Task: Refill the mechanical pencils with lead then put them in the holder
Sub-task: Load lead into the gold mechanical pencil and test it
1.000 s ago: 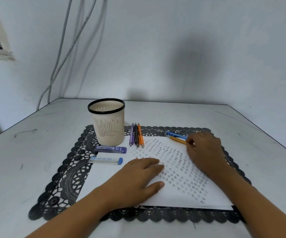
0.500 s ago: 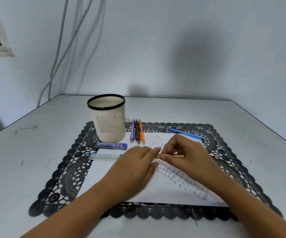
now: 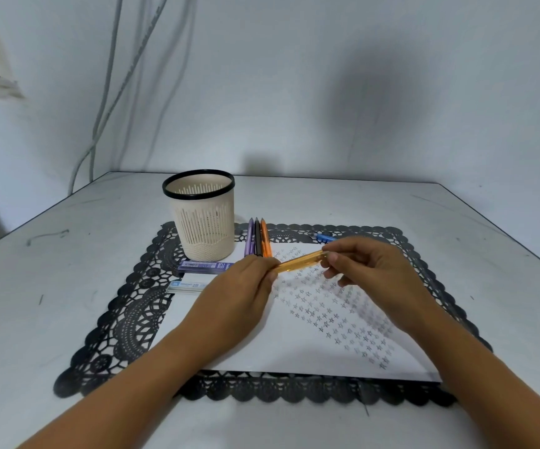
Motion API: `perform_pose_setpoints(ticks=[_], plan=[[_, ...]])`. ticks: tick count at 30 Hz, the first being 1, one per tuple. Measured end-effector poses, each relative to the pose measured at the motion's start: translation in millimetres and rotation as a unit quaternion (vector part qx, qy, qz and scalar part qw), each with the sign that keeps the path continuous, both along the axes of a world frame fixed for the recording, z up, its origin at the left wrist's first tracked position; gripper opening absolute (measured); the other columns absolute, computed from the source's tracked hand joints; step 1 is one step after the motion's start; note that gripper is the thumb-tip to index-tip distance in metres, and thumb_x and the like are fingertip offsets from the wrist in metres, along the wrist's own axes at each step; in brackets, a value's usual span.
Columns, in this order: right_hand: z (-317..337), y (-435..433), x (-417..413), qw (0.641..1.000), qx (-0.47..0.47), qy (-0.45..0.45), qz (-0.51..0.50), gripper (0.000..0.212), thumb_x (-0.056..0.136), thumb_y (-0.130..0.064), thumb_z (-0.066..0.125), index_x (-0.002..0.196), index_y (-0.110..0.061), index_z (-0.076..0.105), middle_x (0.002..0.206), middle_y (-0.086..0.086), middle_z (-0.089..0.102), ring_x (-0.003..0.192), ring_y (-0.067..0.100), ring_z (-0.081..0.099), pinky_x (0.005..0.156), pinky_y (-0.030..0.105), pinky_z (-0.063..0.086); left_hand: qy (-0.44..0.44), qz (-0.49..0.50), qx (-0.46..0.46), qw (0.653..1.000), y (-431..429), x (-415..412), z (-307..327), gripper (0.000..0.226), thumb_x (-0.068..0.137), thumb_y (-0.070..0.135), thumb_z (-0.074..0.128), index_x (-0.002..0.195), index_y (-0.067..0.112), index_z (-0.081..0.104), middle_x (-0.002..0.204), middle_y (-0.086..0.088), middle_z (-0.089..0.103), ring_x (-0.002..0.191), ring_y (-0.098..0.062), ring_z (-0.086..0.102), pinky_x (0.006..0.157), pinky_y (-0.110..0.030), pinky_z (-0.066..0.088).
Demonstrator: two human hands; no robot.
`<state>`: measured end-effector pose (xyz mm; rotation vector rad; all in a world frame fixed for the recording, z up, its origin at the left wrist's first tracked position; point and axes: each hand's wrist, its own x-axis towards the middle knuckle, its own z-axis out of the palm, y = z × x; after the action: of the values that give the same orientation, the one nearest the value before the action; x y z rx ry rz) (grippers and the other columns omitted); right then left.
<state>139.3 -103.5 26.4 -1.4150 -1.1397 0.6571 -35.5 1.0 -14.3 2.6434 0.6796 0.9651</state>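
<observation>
Raised the amber pencil (image 3: 299, 261) higher above the paper (image 3: 294, 345) since half a second ago; holds it now in air, slightly tilted, likely to reach the cap end for refilling; pinches the left end with left hand (image 3: 242, 296), fingers curled round it; pinches the right end with right hand (image 3: 366, 270) fingertips; spans between both grips, apart from the holder (image 3: 202, 228).

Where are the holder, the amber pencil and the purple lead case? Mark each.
holder (image 3: 202, 231), head view, slatted side wall.
amber pencil (image 3: 299, 261), head view, middle of barrel.
purple lead case (image 3: 204, 267), head view, top face.
</observation>
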Motion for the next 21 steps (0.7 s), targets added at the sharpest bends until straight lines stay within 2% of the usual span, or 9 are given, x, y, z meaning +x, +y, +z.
perform_pose_setpoints(ticks=[7,12,15,18,21], plan=[[-1,1,2,1.0,0.012,-0.005,-0.015,0.015,0.082,-0.004,0.063,0.082,-0.018,0.069,0.072,0.001,0.072,0.068,0.01,0.068,0.061,0.02,0.053,-0.004,-0.005,0.009,1.0,-1,0,1,0.044,0.093,0.04,0.03,0.113,0.013,0.058,0.096,0.004,0.06,0.078,0.0,0.044,0.068,-0.017,0.033],[0,2,11,0.998,0.018,0.01,-0.052,0.008,0.085,-0.009,0.061,0.088,-0.013,0.067,0.074,-0.001,0.071,0.071,0.011,0.068,0.063,0.02,0.054,0.001,-0.001,0.007,1.0,-2,0,1,0.037,0.092,0.032,0.036,0.114,0.013,0.058,0.097,0.004,0.061,0.078,0.0,0.043,0.064,-0.006,0.031],[-2,3,17,0.996,0.02,0.008,-0.088,0.007,0.085,-0.011,0.061,0.086,-0.016,0.066,0.074,-0.001,0.07,0.068,0.008,0.068,0.061,0.019,0.053,0.001,-0.006,-0.005,1.0,-5,1,2,0.031,0.095,0.031,0.039,0.117,0.016,0.055,0.096,0.008,0.058,0.079,-0.002,0.045,0.063,-0.014,0.031],[-8,7,20,0.989,-0.005,-0.071,-0.129,0.013,0.085,-0.014,0.063,0.08,-0.026,0.064,0.076,-0.005,0.068,0.067,0.005,0.064,0.059,0.014,0.049,0.019,-0.016,-0.004,1.0,-10,4,0,0.022,0.095,0.027,0.043,0.114,0.02,0.053,0.092,0.01,0.056,0.074,-0.007,0.046,0.062,-0.021,0.031],[-17,10,25,0.964,-0.059,-0.212,-0.146,0.011,0.084,-0.021,0.064,0.079,-0.031,0.064,0.079,-0.01,0.065,0.068,0.002,0.055,0.061,0.014,0.042,0.045,-0.03,0.014,0.998,-13,8,-2,0.016,0.094,0.027,0.047,0.105,0.02,0.056,0.091,0.006,0.057,0.074,-0.01,0.049,0.064,-0.023,0.037]])
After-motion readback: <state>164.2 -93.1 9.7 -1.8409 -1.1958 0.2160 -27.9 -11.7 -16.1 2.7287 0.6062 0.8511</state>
